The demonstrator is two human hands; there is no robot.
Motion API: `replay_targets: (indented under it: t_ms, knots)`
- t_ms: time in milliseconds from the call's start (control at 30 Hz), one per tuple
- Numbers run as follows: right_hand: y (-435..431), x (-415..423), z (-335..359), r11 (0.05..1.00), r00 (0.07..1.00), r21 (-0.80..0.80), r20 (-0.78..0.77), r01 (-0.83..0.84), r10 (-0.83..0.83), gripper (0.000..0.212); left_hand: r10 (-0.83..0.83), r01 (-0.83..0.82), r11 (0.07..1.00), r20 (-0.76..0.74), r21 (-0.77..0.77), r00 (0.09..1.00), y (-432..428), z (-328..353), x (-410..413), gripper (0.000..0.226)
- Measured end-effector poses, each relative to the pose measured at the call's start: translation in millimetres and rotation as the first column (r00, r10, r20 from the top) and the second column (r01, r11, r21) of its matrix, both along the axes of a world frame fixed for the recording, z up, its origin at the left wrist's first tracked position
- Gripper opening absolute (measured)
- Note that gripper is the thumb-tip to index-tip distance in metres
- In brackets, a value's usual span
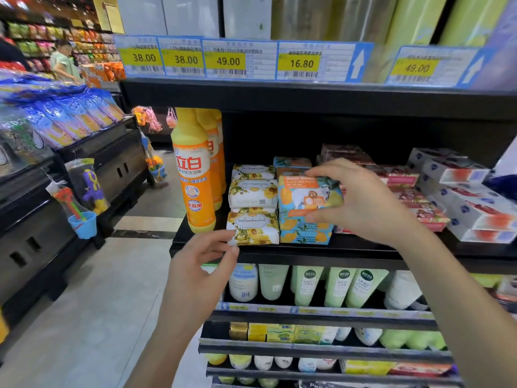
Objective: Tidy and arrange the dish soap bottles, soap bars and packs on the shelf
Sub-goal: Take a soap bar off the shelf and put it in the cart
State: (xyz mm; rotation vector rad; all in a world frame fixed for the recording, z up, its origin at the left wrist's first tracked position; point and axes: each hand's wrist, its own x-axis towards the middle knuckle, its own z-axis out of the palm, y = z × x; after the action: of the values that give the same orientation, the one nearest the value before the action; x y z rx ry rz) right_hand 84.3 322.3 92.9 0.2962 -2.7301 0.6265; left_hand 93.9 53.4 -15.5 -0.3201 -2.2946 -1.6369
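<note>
Your right hand [361, 203] sits just right of centre, its grip closed on a blue-and-orange soap pack [305, 196], fingers over the top edge and thumb under the lower front; your palm hides the pack's right end. The pack is at the top of a stack of matching packs [305, 232] on the black shelf [307, 249], and you cannot tell whether it rests on them or is just clear of them. Immediately left stands a stack of three floral soap bars [253, 208]. Your left hand [204, 264], lower centre, has thumb and forefinger narrowed at the lower-left corner of the bottom bar; whether that grip pinches the wrapper or only touches it cannot be told. At the shelf's left end stand orange dish soap bottles [193, 175]: the front one shows plainly, the ones behind are mostly hidden, and the tops disappear under the shelf above. Red packs [405, 191] on the right are partly covered by your right hand. White boxes [461, 197] at the far right run out of frame, their print too blurred to read. The price tags [228, 61] along the top show large numbers, but the small text is illegible.
</note>
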Motion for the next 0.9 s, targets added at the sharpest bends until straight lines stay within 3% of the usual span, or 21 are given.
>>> replay_targets:
  t_ms: [100, 200, 367, 467, 533, 633, 767, 900]
  knots:
    - [-1, 31, -20, 0.997, 0.998, -0.053, -0.015, -0.059, 0.058, 0.078, -0.21, 0.179, 0.961, 0.132, 0.212, 0.969, 22, 15, 13, 0.028]
    - [0, 54, -42, 0.988, 0.992, -0.101, -0.054, -0.119, 0.114, 0.075, -0.373, 0.283, 0.888, 0.206, 0.363, 0.905, 45, 12, 22, 0.06]
    - [3, 72, -78, 0.975, 0.985, -0.158, -0.102, -0.153, 0.138, 0.072, -0.392, 0.234, 0.854, 0.28, 0.464, 0.876, 76, 5, 34, 0.052]
    - [9, 81, -92, 0.941, 0.993, -0.319, -0.035, -0.114, 0.109, 0.078, -0.386, 0.17, 0.831, 0.327, 0.53, 0.863, 85, -3, 38, 0.05]
    - [13, 89, -96, 0.841, 0.994, -0.538, 0.043, -0.058, 0.096, 0.08, -0.383, 0.138, 0.824, 0.361, 0.55, 0.85, 88, -6, 41, 0.048]
    - [17, 98, -104, 0.571, 0.985, -0.82, 0.132, 0.043, 0.115, 0.071, -0.381, 0.127, 0.834, 0.394, 0.536, 0.836, 93, -11, 45, 0.049]
    - [20, 105, -113, 0.306, 0.971, -0.941, 0.194, 0.143, 0.142, 0.062, -0.402, 0.144, 0.826, 0.389, 0.545, 0.829, 106, -13, 50, 0.051]
    - [26, 108, -118, 0.23, 0.975, -0.958, 0.198, 0.171, 0.1, 0.059, -0.421, 0.17, 0.822, 0.38, 0.543, 0.824, 118, -17, 53, 0.046]
